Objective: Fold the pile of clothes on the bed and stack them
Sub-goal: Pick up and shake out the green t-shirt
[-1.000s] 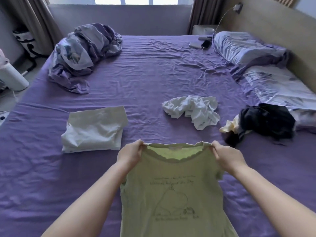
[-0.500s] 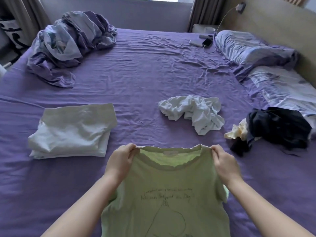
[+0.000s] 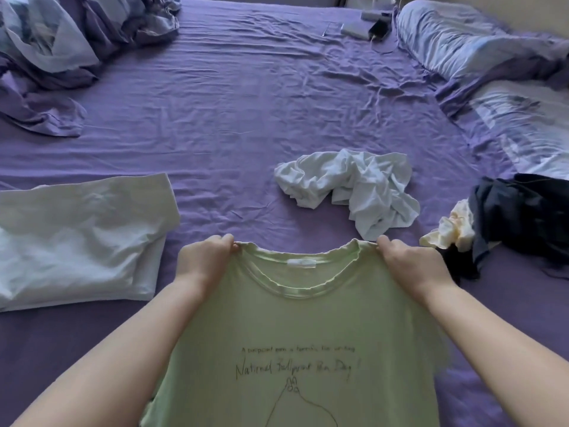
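Clothes lie scattered over the wrinkled purple bed sheet (image 3: 246,97), and one of them, a pale green cotton T-shirt (image 3: 295,328) with black handwritten print, is held up by its shoulders in front of the person, the left hand (image 3: 204,261) and right hand (image 3: 409,263) each pinching the fabric beside the frilled neckline with curled fingers. A folded white garment (image 3: 80,238) rests on the sheet to the left, a crumpled white garment (image 3: 354,189) lies just beyond the collar, and a dark navy heap (image 3: 523,217) with a cream piece (image 3: 452,232) against it sits to the right.
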Motion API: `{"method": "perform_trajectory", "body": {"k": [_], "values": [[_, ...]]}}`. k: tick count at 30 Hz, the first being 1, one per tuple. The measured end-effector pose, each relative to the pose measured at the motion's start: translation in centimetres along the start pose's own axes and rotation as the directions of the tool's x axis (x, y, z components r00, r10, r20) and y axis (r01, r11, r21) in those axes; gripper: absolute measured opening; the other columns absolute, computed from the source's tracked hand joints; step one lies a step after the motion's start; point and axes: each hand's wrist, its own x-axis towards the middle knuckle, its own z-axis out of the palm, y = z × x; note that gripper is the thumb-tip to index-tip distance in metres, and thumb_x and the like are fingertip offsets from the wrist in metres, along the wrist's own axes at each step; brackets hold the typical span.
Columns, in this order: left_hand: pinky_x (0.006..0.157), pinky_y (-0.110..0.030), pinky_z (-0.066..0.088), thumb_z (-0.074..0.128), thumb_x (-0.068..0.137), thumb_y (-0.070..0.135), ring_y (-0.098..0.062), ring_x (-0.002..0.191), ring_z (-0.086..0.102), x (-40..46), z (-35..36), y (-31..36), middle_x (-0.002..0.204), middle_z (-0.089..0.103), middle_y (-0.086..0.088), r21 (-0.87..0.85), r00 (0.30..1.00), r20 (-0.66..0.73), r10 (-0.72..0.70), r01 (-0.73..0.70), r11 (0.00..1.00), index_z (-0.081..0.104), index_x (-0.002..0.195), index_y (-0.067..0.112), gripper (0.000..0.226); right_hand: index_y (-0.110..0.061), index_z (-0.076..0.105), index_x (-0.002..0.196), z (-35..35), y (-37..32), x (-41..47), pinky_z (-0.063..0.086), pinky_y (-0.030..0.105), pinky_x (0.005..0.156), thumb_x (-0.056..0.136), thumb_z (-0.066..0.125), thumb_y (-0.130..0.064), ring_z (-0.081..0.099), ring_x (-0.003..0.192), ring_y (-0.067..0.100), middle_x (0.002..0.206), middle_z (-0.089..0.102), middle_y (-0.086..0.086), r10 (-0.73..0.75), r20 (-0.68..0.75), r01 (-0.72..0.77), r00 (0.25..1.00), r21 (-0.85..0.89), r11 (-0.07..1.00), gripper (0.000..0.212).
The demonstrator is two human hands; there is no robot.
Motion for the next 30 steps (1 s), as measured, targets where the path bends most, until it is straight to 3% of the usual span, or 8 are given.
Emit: {"method": "perform_trajectory", "body": {"k": [5,9,14,19,23,25,27,30], "values": [[0.058,-0.031,0.03,0.038,0.1,0.034,-0.031,0.091,0.062,3.6,0.9,-0.7,0.104,0.061,-0.005,0.04,0.999,-0.039,-0.027,0.029,0.999,0.044,0.09,0.018,0.02,-0.004,0.045,0.079,1.8,0.3,4.5,0.011,0.01,0.046,0.071,0.044,0.007,0.037,0.02,0.026,0.044,0.04,0.007,-0.063,-0.239,0.066,0.969,0.005,0.998,0.014],[0.057,-0.029,0.028,0.04,0.1,0.031,-0.03,0.085,0.061,5.7,1.6,-1.2,0.097,0.06,-0.005,0.05,0.996,-0.077,-0.05,0.054,0.997,0.038,0.085,0.02,0.019,-0.007,0.051,0.104,3.1,-0.5,6.8,0.028,0.031,0.045,0.093,0.035,0.001,0.064,0.06,0.036,0.079,0.059,0.012,-0.037,-0.045,0.033,0.998,-0.093,0.995,0.021],[0.056,-0.029,0.03,0.038,0.1,0.032,-0.029,0.083,0.062,7.1,3.3,-1.8,0.093,0.057,-0.001,0.102,0.994,-0.093,-0.051,0.06,0.993,0.033,0.085,0.023,0.018,0.0,0.057,0.072,6.6,-0.7,8.5,0.024,0.021,0.037,0.062,0.056,0.009,0.042,0.021,0.026,0.046,0.044,0.008,-0.04,-0.254,0.037,0.967,-0.017,0.999,0.014],[0.054,-0.03,0.03,0.035,0.102,0.026,-0.03,0.084,0.064,7.0,6.8,-1.5,0.099,0.059,-0.003,0.124,0.989,-0.102,-0.103,0.115,0.986,0.046,0.101,0.016,0.016,-0.007,0.049,0.079,10.3,-1.0,8.4,0.016,0.016,0.041,0.061,0.082,0.003,0.044,0.023,0.028,0.049,0.051,0.008,-0.007,-0.21,0.031,0.978,0.109,0.994,0.039],[0.051,-0.035,0.039,0.062,0.09,0.019,-0.034,0.065,0.062,7.3,8.3,-0.6,0.076,0.061,-0.014,0.087,0.967,-0.207,-0.145,0.166,0.982,0.053,0.085,0.005,0.017,-0.011,0.042,0.084,11.9,-1.8,8.1,0.037,0.029,0.033,0.091,0.056,-0.026,0.056,0.037,0.033,0.063,0.06,0.011,0.0,-0.26,0.043,0.966,0.161,0.986,0.022],[0.074,-0.044,0.042,0.063,0.087,0.013,-0.035,0.086,0.058,7.2,8.2,0.5,0.093,0.061,-0.017,0.109,0.954,-0.219,-0.206,0.234,0.966,0.058,0.097,0.006,0.013,-0.012,0.048,0.101,10.9,-1.8,7.8,0.047,0.037,0.053,0.096,0.037,-0.042,0.067,0.072,0.033,0.094,0.065,0.009,0.085,-0.059,-0.07,0.995,0.217,0.974,0.033],[0.102,-0.046,0.025,0.054,0.084,0.011,-0.033,0.117,0.041,7.0,8.3,2.9,0.125,0.049,-0.015,0.068,0.947,-0.21,-0.242,0.261,0.963,0.05,0.124,0.011,0.04,-0.017,0.046,0.111,9.9,-0.9,7.2,0.042,0.036,0.066,0.094,0.039,-0.051,0.063,0.096,0.028,0.109,0.062,0.002,0.112,0.106,-0.142,0.988,0.342,0.929,0.038],[0.103,-0.041,0.034,0.041,0.076,0.013,-0.029,0.117,0.045,6.2,7.8,9.7,0.125,0.055,-0.01,0.012,0.95,-0.304,0.073,-0.073,0.997,0.055,0.122,0.014,0.048,-0.024,0.049,0.093,8.4,1.7,6.5,0.041,0.034,0.068,0.085,0.056,-0.052,0.059,0.087,0.022,0.089,0.061,-0.003,0.094,0.286,-0.248,0.954,0.571,0.783,0.03]]}}
